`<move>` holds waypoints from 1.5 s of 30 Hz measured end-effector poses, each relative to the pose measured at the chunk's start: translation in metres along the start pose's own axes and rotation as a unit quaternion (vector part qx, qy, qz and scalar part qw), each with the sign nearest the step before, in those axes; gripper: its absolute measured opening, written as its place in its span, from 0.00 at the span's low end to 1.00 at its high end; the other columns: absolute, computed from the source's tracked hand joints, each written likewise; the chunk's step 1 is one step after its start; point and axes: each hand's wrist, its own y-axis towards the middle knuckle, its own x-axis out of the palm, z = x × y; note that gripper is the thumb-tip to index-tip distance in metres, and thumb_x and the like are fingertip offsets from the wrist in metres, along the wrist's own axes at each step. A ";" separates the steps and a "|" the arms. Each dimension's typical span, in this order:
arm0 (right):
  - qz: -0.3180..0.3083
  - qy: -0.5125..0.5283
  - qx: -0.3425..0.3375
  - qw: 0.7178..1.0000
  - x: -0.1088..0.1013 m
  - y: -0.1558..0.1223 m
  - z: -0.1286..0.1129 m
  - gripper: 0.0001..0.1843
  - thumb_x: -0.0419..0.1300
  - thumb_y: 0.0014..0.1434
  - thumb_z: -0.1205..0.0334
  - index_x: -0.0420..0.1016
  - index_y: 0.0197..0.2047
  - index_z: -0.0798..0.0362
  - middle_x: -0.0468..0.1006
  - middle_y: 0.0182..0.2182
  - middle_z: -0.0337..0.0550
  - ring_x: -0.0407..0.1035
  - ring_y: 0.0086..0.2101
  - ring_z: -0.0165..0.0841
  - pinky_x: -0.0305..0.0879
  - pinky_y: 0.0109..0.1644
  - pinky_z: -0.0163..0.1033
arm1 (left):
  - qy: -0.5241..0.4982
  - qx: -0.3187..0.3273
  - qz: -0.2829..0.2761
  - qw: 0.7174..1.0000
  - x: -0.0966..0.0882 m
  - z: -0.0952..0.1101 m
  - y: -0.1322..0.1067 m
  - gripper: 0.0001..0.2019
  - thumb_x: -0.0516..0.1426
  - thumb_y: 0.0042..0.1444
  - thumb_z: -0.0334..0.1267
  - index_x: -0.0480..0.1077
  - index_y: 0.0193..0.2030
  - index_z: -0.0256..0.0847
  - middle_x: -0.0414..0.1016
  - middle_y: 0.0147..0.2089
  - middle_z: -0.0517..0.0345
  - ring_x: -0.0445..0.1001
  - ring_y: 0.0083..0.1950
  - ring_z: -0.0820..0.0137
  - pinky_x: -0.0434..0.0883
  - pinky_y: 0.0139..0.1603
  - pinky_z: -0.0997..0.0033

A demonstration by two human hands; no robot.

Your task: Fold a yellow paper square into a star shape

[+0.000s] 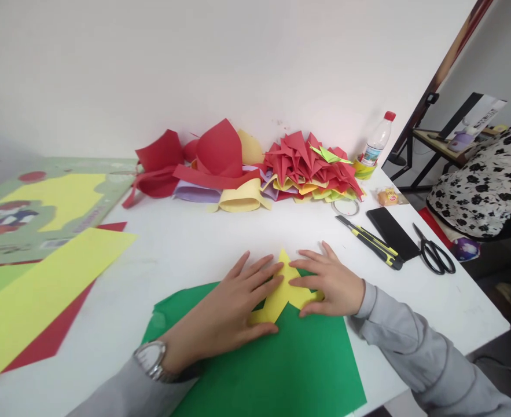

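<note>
A yellow paper star (286,291) was steadied on green paper (290,362), seemingly against slipping, by spread left hand (233,304) and loosely open right hand (331,284).

Two hands (238,298). Two grey sleeves (415,339). One watch (151,357). One green sheet (290,365). One yellow piece (285,286) between hands. One bottle (377,142). One cutter (370,242). One black slab (393,234). One pair scissors (434,253). One snack packet (388,197).

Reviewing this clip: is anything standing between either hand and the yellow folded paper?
Nothing visible does. The fingers of the left hand and right hand reach the yellow folded paper from either side. The green sheet lies beneath it, and the utility knife and scissors lie off to the right.
</note>
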 end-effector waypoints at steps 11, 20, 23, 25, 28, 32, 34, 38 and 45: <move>0.053 0.043 -0.024 0.997 0.001 -0.003 0.006 0.32 0.68 0.51 0.41 0.76 0.53 0.52 0.73 0.57 0.54 0.56 0.64 0.51 0.26 0.66 0.68 | -0.018 0.050 0.082 0.995 -0.004 0.007 0.001 0.20 0.60 0.57 0.52 0.75 0.47 0.38 0.77 0.56 0.45 0.73 0.59 0.56 0.64 0.66 0.49; 0.189 -0.014 0.006 0.982 0.004 -0.003 0.011 0.16 0.60 0.63 0.47 0.79 0.45 0.48 0.75 0.53 0.49 0.61 0.60 0.44 0.43 0.67 0.59 | -0.050 0.038 0.088 0.994 -0.012 0.024 0.003 0.14 0.48 0.67 0.37 0.74 0.45 0.38 0.77 0.39 0.50 0.72 0.41 0.62 0.72 0.46 0.58; 0.215 -0.020 0.003 0.976 0.003 -0.002 0.007 0.17 0.59 0.63 0.48 0.79 0.46 0.51 0.76 0.47 0.52 0.67 0.51 0.43 0.59 0.57 0.52 | -0.037 0.034 0.089 0.995 -0.009 0.027 0.005 0.15 0.45 0.66 0.29 0.74 0.45 0.37 0.72 0.34 0.52 0.70 0.36 0.63 0.72 0.39 0.61; 0.225 -0.030 0.009 0.974 0.002 -0.002 0.003 0.18 0.58 0.64 0.48 0.78 0.47 0.53 0.76 0.40 0.50 0.68 0.43 0.41 0.63 0.48 0.48 | -0.036 0.031 0.087 0.995 -0.007 0.029 0.006 0.14 0.46 0.65 0.29 0.74 0.44 0.38 0.71 0.34 0.52 0.70 0.36 0.63 0.72 0.38 0.62; 0.201 -0.041 0.015 0.979 0.001 -0.002 0.002 0.19 0.56 0.66 0.48 0.77 0.48 0.54 0.75 0.33 0.47 0.68 0.38 0.39 0.61 0.44 0.45 | -0.044 0.035 0.100 0.993 -0.004 0.028 0.006 0.14 0.47 0.64 0.28 0.74 0.43 0.39 0.75 0.43 0.49 0.73 0.45 0.62 0.73 0.47 0.60; 0.182 -0.004 0.027 0.983 0.000 -0.002 0.004 0.19 0.57 0.64 0.47 0.76 0.47 0.54 0.78 0.30 0.43 0.71 0.36 0.36 0.60 0.45 0.43 | -0.040 0.053 0.123 0.990 0.001 0.024 0.004 0.14 0.49 0.64 0.29 0.74 0.49 0.40 0.76 0.54 0.50 0.72 0.56 0.60 0.71 0.57 0.58; 0.180 0.003 0.040 0.983 -0.001 -0.002 0.004 0.16 0.58 0.63 0.51 0.77 0.45 0.53 0.78 0.30 0.42 0.71 0.36 0.35 0.59 0.45 0.43 | -0.038 0.055 0.121 0.990 0.001 0.024 0.004 0.14 0.49 0.64 0.30 0.74 0.49 0.40 0.78 0.53 0.51 0.73 0.55 0.60 0.72 0.55 0.59; 0.144 -0.011 0.074 0.987 -0.003 -0.002 0.001 0.08 0.63 0.57 0.59 0.80 0.39 0.52 0.77 0.29 0.40 0.70 0.35 0.36 0.58 0.43 0.43 | -0.045 0.048 0.115 0.991 -0.003 0.026 0.006 0.14 0.48 0.64 0.30 0.75 0.45 0.40 0.79 0.48 0.50 0.75 0.50 0.61 0.74 0.51 0.60; 0.063 -0.018 0.106 0.992 -0.004 -0.002 0.002 0.15 0.67 0.58 0.58 0.78 0.49 0.50 0.74 0.36 0.43 0.67 0.41 0.39 0.59 0.46 0.45 | -0.065 0.039 0.117 0.990 -0.004 0.027 0.007 0.12 0.50 0.64 0.30 0.75 0.43 0.41 0.79 0.47 0.51 0.75 0.48 0.62 0.74 0.49 0.61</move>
